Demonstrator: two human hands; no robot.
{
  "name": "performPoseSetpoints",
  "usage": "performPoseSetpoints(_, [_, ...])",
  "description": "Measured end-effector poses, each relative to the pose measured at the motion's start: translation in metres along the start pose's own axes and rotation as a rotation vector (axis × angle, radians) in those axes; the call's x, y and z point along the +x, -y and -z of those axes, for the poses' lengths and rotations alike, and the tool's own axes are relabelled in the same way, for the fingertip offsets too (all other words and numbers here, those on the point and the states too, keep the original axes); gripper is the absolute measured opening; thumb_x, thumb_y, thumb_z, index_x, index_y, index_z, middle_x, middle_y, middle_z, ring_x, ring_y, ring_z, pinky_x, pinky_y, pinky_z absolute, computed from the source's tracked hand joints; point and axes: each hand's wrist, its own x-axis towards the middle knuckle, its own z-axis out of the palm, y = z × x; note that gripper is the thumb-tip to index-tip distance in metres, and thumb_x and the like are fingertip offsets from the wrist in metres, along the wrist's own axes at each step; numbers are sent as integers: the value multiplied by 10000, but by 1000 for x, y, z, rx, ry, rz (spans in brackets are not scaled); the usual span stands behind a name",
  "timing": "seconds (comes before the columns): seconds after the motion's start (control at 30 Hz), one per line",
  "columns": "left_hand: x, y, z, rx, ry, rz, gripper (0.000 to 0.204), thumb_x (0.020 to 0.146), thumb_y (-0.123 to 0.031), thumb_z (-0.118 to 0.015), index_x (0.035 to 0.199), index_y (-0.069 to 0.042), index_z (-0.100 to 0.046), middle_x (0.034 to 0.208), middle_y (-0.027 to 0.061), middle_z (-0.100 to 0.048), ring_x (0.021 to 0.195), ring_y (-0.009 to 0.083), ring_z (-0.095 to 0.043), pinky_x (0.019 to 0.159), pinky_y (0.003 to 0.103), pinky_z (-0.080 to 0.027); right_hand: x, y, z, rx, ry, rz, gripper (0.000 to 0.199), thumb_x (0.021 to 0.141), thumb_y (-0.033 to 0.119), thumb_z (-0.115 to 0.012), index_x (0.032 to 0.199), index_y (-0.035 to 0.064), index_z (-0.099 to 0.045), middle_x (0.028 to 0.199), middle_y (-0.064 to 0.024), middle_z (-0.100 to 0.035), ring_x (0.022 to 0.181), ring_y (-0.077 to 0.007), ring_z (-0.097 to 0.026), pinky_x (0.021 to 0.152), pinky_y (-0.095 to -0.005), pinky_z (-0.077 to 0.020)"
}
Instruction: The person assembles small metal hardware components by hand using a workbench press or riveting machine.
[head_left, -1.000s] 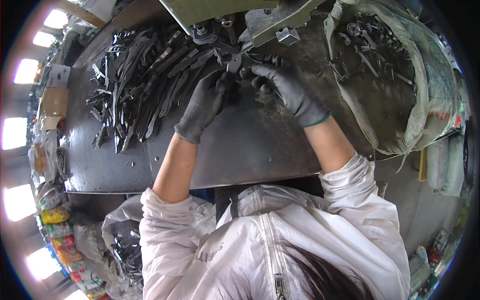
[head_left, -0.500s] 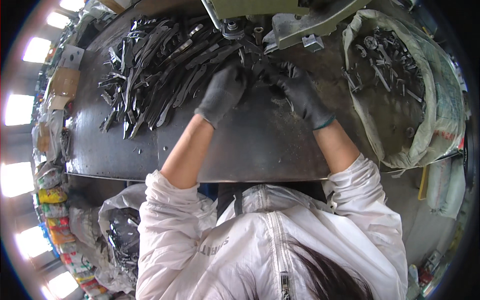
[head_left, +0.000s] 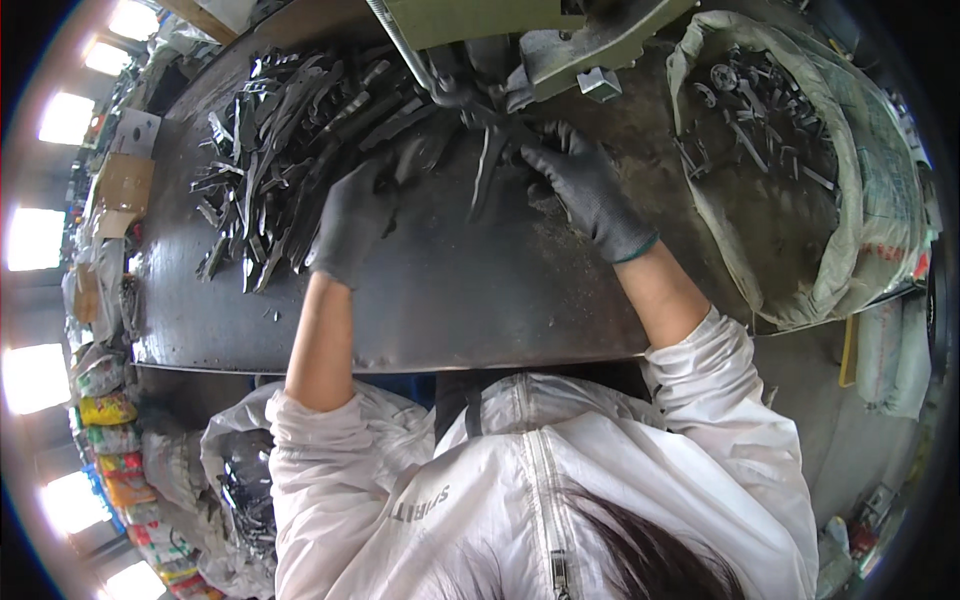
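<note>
A long curved dark metal piece [head_left: 486, 170], shaped like a tool handle, hangs down from under the head of a green bench machine [head_left: 480, 22]. My right hand [head_left: 590, 190], in a dark grey glove, has its fingers closed at the upper end of this piece, by the machine; the exact grip is partly hidden. My left hand [head_left: 352, 218], in a matching glove, is at the near right edge of a pile of flat, dark metal pieces [head_left: 275, 140]. Its fingers are blurred and point away from me, so what they touch is unclear.
A white woven sack [head_left: 850, 250] with its rim rolled open holds small metal parts [head_left: 765, 110] at the right. Tiny metal bits and dust lie on the dark metal tabletop [head_left: 440, 325]. Cardboard boxes [head_left: 125, 185] stand at the far left, and another sack [head_left: 245, 480] sits below the table's edge.
My left hand has moved left from the machine to the pile's edge. My right hand has shifted slightly, and the curved metal piece now shows between the hands. The whole view has shifted a little.
</note>
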Motion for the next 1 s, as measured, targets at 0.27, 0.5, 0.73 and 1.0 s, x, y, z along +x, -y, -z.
performPoseSetpoints(0.27, [-31, -65, 41, -813, 76, 299, 266, 1040, -221, -582, 1163, -16, -699, 910, 60, -707, 776, 126, -667, 700, 252, -531, -12, -5, 12, 23, 59, -94, 285, 1015, 101, -663, 1285, 17, -639, 992, -43, -729, 682, -69, -666, 549, -240, -563])
performPoseSetpoints(0.5, [-44, -83, 44, -773, 426, 140, 531, 1040, -207, -607, 1514, 8, -504, 1011, 74, -705, 896, 128, -686, 781, 264, -574, -8, -12, 14, 102, 59, -158, 247, 1023, 100, -658, 1257, 26, -628, 910, -13, -689, 644, -51, -629, 544, -201, -530])
performPoseSetpoints(0.73, [-33, -136, -24, -802, 592, -106, 429, 1032, -131, -637, 1433, 4, -562, 1035, 24, -681, 793, 57, -563, 693, 226, -508, -8, -17, 14, -79, 40, 141, 239, 983, 96, -695, 1211, 30, -676, 945, -30, -711, 794, -122, -686, 702, -299, -575])
performPoseSetpoints(1.0, [-43, -26, -91, -781, 263, 165, 190, 1045, -214, -660, 1033, -44, -577, 878, 6, -616, 713, 62, -581, 575, 237, -450, 28, 43, 268, -1978, -182, 829, 338, 901, 7, -622, 1206, 116, -720, 1380, -111, -658, 1254, -322, -635, 1045, -399, -526])
